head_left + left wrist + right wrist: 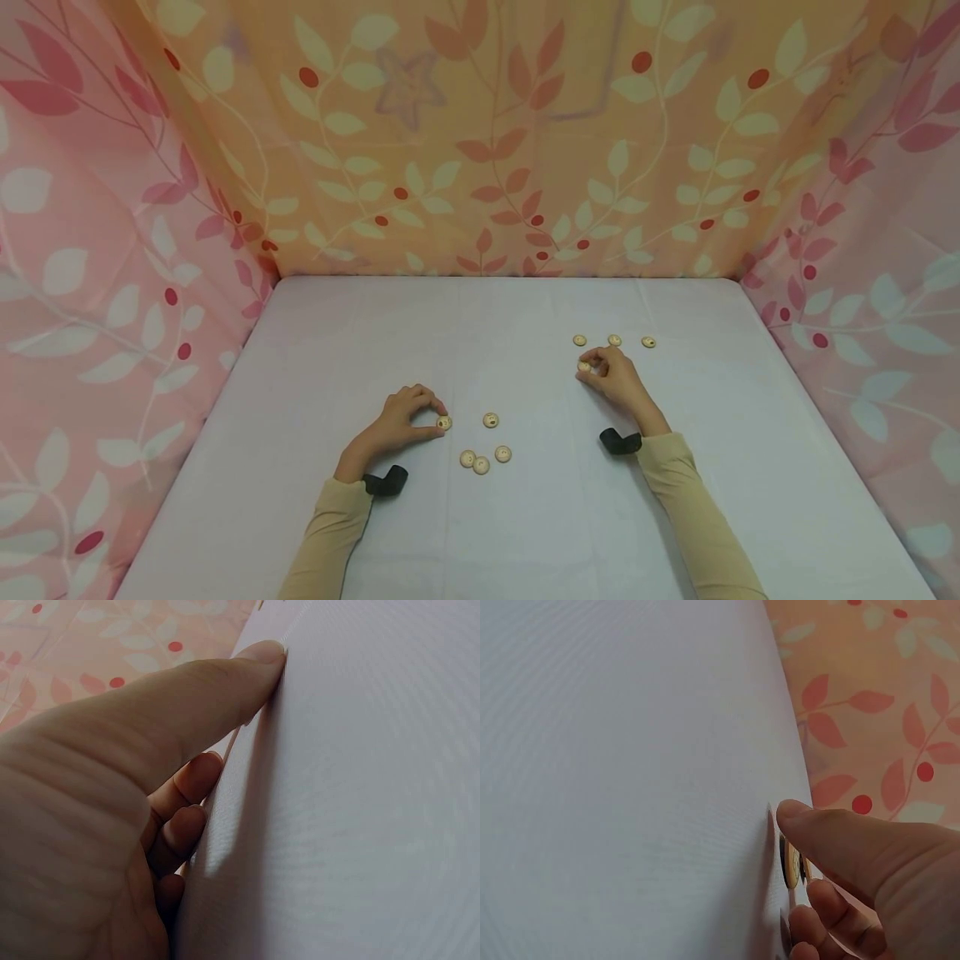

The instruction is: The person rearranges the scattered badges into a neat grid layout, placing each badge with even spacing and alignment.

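Note:
My left hand (401, 421) is at the left of the white table, with thumb and index finger pinching the edges of a small pale wooden disc (444, 423) marked with a small drawn face. In the left wrist view the thumb (217, 686) hides that disc. Farther back and to the right, my right hand (617, 381) pinches another such disc (584, 367). Under its thumb in the right wrist view, a disc (792, 862) shows nearly edge-on. Just beyond the right hand lie three discs in a row: left (580, 340), middle (614, 340) and right (648, 342).
Right of the left hand lies a loose disc (491, 420). Nearer the front are two touching discs, one (467, 458) against the other (481, 466), and a separate disc (503, 454). Patterned curtains (495, 167) border the table (375, 333) at back and sides.

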